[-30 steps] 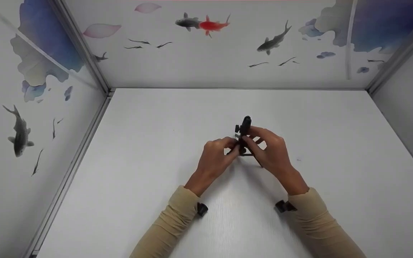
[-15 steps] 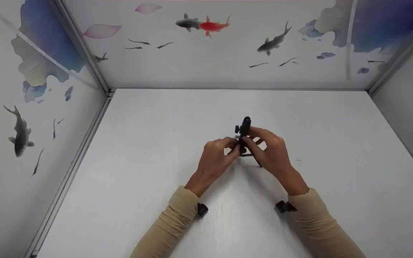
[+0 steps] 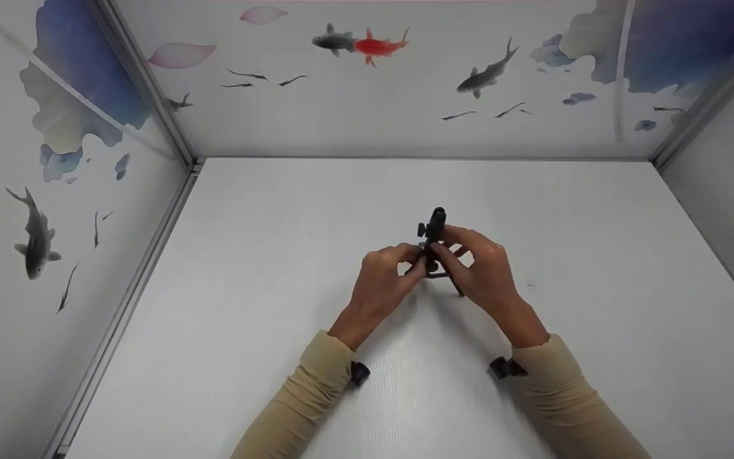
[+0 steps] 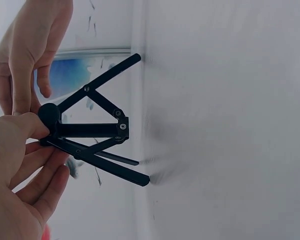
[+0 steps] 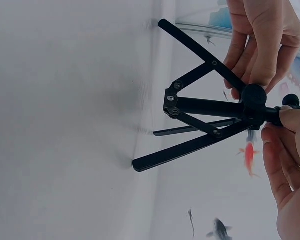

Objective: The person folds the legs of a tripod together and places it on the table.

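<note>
A small black tripod (image 3: 436, 223) stands upright near the middle of the white table, its legs (image 4: 121, 171) spread. My left hand (image 3: 380, 280) pinches it low on the body, with the thumb against a round knob (image 4: 50, 114). Higher up, my right hand (image 3: 487, 266) holds the column between thumb and fingers. In the right wrist view, the hinged struts (image 5: 195, 75) and the central tube (image 5: 207, 106) show below the hands. A second, smaller knob (image 5: 291, 101) juts out near the right thumb. The tripod's top is partly hidden there.
White panels with printed fish (image 3: 380, 44) enclose the table (image 3: 265, 210) at the back and sides. A metal rail (image 3: 131, 287) runs along the left edge. Black wrist cameras (image 3: 359, 373) sit at both beige sleeves (image 3: 548, 370).
The tripod's visible leg by the right hand has shifted very slightly to the left. Both hands keep nearly the same place and grip.
</note>
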The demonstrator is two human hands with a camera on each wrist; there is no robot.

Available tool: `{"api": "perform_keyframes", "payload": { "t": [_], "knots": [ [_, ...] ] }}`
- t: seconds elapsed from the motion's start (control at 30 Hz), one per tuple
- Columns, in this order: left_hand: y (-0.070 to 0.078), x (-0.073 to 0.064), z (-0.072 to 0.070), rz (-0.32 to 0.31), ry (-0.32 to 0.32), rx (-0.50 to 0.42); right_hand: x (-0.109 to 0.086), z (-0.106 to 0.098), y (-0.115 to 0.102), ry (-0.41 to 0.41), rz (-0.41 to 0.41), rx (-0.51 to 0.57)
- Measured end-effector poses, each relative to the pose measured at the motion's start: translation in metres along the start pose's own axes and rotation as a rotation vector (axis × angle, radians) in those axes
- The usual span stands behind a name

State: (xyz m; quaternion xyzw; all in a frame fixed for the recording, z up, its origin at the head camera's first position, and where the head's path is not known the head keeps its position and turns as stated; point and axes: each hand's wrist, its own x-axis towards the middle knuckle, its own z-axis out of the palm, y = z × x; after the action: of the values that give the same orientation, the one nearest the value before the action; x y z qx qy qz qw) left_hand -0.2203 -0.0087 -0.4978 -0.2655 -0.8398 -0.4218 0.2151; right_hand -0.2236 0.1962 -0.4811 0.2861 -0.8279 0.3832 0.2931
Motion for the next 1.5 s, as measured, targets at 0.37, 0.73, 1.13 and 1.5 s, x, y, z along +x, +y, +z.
{"api": "perform_keyframes", "payload": {
  "t": [0.37, 0.73, 1.13, 1.5],
  "knots": [
    [0.0013, -0.0006, -0.0009, 0.004, 0.014, -0.004, -0.0004, 0.0009, 0.0, 0.015, -0.009, 0.0],
    [0.002, 0.0005, -0.0014, 0.01, 0.021, -0.013, 0.0001, -0.0005, 0.0004, 0.014, -0.015, 0.004],
    [0.0034, 0.0003, -0.0016, 0.013, 0.029, -0.01, -0.0001, -0.0005, -0.0005, 0.012, -0.004, -0.004],
    [0.004, 0.0004, -0.001, 0.018, 0.042, -0.011, -0.0005, 0.0007, 0.0008, 0.028, -0.034, 0.005]
  ]
}}
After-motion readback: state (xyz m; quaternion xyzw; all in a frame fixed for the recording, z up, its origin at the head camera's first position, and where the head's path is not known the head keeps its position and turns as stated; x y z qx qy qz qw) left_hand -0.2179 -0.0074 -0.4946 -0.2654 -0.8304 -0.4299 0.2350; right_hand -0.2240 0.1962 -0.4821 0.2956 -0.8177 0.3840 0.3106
